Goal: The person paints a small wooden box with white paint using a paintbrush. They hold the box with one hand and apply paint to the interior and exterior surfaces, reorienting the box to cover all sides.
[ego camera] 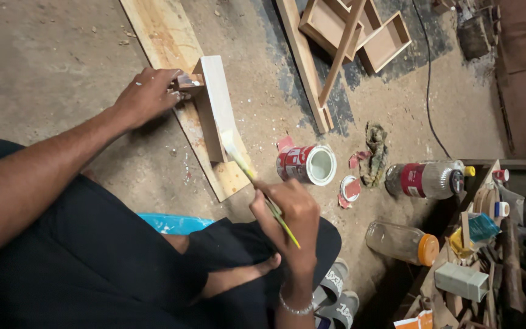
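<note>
While the right hand (292, 213) is drawing a thin paintbrush (257, 183) along the upright wooden piece (217, 103), that piece's top face is already showing pale (coated, by my judgement), whereas its side looks bare. It is standing on a plank (171, 55) on the floor. The right fingers are closing tightly round the brush handle, wrist bent upward. The left hand (147, 94), arm extended, is gripping the piece's far end, steadying it. An open paint can (307, 164) is lying near.
</note>
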Demonstrator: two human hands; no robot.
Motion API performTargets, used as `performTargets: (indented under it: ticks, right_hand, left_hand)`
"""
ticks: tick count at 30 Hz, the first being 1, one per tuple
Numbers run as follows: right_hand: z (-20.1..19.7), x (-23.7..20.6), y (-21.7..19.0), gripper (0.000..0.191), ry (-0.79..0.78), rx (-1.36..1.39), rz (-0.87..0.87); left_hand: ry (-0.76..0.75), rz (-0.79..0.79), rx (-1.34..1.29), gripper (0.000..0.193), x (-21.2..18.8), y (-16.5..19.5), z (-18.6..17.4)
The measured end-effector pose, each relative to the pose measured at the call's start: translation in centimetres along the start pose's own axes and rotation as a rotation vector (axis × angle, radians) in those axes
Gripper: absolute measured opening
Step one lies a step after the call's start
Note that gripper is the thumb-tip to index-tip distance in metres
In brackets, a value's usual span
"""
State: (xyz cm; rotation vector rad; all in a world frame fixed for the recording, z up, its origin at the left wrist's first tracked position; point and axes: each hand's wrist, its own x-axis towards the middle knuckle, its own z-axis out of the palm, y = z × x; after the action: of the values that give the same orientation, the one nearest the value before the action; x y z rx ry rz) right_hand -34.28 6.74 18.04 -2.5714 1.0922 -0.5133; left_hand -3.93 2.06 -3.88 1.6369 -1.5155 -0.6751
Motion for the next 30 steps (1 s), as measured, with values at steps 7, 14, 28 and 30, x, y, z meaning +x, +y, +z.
performTargets:
  ticks: [7,14,28,30]
  right_hand:
    - [2.0,0.6,-0.1,0.024,0.146,0.122,0.009]
    - [0.1,-0.7,-1.3,0.022,0.111,0.051,0.081]
    - [1.4,-0.2,-1.1,0.021,0.172,0.072,0.021]
    - [1.5,0.0,-1.1,0.023,0.146,0.108,0.036]
  left_hand:
    - [0.006,-0.014,0.011,0.034,-0.1,-0.7,0.3]
    - [0.018,-0.021,0.065,0.038,-0.1,-1.6,0.8]
    - [-0.021,-0.031,0.04,0.033,-0.1,-1.1,0.6]
    - [-0.051,-0.078,0.043,0.03,-0.2,-1.5,0.7]
